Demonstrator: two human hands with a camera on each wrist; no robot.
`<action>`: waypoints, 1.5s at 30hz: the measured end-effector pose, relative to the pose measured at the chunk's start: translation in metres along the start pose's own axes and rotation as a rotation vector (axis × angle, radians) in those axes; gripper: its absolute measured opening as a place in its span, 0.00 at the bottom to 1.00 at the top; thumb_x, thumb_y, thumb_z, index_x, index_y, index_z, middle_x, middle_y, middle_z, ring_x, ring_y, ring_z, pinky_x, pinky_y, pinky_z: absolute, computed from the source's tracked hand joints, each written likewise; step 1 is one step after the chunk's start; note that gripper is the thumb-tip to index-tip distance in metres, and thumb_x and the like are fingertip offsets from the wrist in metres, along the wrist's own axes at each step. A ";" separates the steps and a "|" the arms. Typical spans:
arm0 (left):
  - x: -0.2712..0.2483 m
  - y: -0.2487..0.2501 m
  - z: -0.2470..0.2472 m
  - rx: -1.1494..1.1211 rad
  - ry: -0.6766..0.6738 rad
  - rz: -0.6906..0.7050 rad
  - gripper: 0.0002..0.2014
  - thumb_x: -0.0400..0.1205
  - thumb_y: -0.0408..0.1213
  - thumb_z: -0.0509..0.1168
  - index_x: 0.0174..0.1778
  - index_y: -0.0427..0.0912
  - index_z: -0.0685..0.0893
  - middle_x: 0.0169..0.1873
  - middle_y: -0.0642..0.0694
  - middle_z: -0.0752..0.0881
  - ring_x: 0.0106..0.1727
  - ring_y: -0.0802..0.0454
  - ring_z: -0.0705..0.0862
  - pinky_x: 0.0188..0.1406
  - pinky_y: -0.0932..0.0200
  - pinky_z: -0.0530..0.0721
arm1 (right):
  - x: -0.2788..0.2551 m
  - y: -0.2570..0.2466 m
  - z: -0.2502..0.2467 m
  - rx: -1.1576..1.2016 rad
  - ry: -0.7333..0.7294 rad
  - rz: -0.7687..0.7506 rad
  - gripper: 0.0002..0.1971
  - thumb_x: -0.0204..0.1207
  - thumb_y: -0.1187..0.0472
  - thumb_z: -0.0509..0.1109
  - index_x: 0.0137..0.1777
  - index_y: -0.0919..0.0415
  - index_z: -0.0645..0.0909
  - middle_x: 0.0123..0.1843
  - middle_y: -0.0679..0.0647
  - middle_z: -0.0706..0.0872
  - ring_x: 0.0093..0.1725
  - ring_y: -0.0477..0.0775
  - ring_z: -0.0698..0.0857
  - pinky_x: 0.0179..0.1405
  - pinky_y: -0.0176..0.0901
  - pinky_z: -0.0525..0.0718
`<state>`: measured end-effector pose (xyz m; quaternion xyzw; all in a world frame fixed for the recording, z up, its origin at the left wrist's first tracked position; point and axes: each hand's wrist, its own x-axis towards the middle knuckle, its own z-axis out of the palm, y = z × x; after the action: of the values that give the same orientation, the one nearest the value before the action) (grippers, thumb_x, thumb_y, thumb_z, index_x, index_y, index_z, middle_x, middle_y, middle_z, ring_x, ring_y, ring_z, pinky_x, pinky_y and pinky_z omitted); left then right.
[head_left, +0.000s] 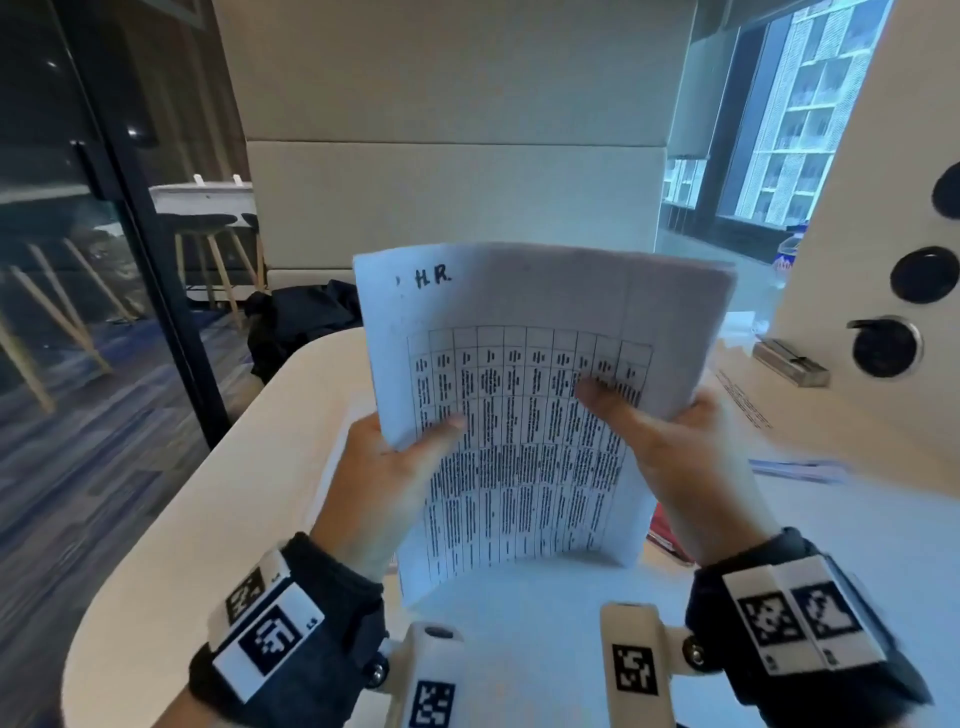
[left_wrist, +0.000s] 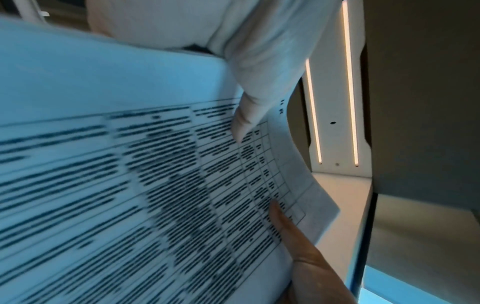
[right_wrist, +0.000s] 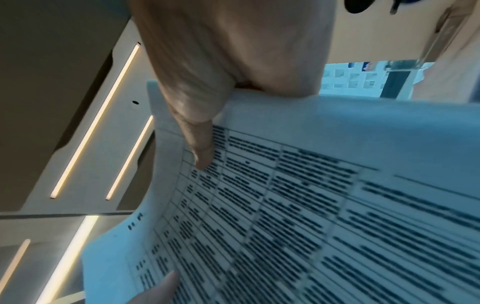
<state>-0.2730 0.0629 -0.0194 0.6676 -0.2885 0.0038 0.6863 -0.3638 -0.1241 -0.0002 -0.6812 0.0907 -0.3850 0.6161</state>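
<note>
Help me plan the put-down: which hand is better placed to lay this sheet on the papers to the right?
Probably right. The right hand pinches the sheet at its right edge, nearest the papers; the left hand holds the far edge.

Two hands (head_left: 384, 478) (head_left: 680, 457), one paper stack (head_left: 524, 312)

Bare table (head_left: 519, 613) lies free under the sheet (head_left: 524, 447); a panel (head_left: 841, 234) walls off the right.
</note>
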 end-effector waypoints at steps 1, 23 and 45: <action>-0.004 -0.006 0.002 0.029 -0.012 -0.034 0.06 0.80 0.42 0.70 0.38 0.49 0.88 0.27 0.52 0.81 0.28 0.51 0.79 0.32 0.69 0.77 | -0.002 0.005 -0.001 -0.033 -0.035 0.050 0.07 0.65 0.57 0.81 0.42 0.49 0.89 0.41 0.44 0.93 0.42 0.42 0.90 0.41 0.32 0.86; 0.012 -0.030 -0.008 0.021 0.080 -0.176 0.03 0.81 0.43 0.69 0.42 0.52 0.85 0.44 0.48 0.90 0.49 0.50 0.87 0.57 0.53 0.81 | 0.044 0.041 -0.071 -1.471 -0.619 0.534 0.14 0.77 0.51 0.71 0.53 0.61 0.78 0.46 0.53 0.86 0.42 0.51 0.84 0.40 0.40 0.80; -0.018 -0.016 0.006 -0.036 -0.262 -0.253 0.42 0.72 0.70 0.65 0.49 0.24 0.76 0.40 0.26 0.82 0.38 0.28 0.79 0.52 0.33 0.83 | 0.060 -0.063 0.061 0.194 0.122 -0.451 0.06 0.80 0.58 0.53 0.51 0.59 0.67 0.43 0.60 0.83 0.38 0.53 0.83 0.35 0.47 0.83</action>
<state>-0.2843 0.0628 -0.0417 0.6809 -0.2893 -0.1745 0.6498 -0.3056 -0.0990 0.0849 -0.5975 -0.0637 -0.5599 0.5705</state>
